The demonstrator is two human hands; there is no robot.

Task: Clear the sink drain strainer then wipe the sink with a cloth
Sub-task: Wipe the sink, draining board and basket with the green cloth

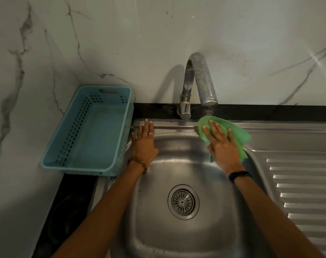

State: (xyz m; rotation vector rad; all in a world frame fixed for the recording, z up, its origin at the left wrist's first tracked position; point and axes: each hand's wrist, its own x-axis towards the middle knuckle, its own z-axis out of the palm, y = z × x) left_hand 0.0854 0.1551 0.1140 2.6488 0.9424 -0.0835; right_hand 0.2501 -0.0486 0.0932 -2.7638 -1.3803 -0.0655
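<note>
**Green cloth pressed flat at the sink's back right corner**

The right hand (222, 144) lies palm down with its fingers (214, 127) spread and straight, pressing a green cloth (240, 135) against the steel rather than pinching it. The cloth is crumpled, with folds sticking out beyond the fingertips and past the little-finger side, and it sits on the sink (177, 164) at its back right corner, where the basin curves up to the rim. Just beyond those fingertips the tap (199, 79) arches up from the dark back ledge, its spout mottled and dull.

The left hand (144, 144) rests flat and empty on the back left rim, fingers (146, 127) straight and close together, a ring on one. A beaded bracelet (139, 163) circles that wrist; a dark band (239, 175) circles the right.

Directly beside the left hand stands a blue basket (121, 140) with perforated walls, holding nothing.

Back toward the wrists and between the forearms, the strainer (183, 202) sits seated in the drain at the bottom of the basin, its slots looking free of scraps. To the outside of the right forearm runs the ribbed draining board (303, 183).

No writing or brand can be read anywhere.
</note>
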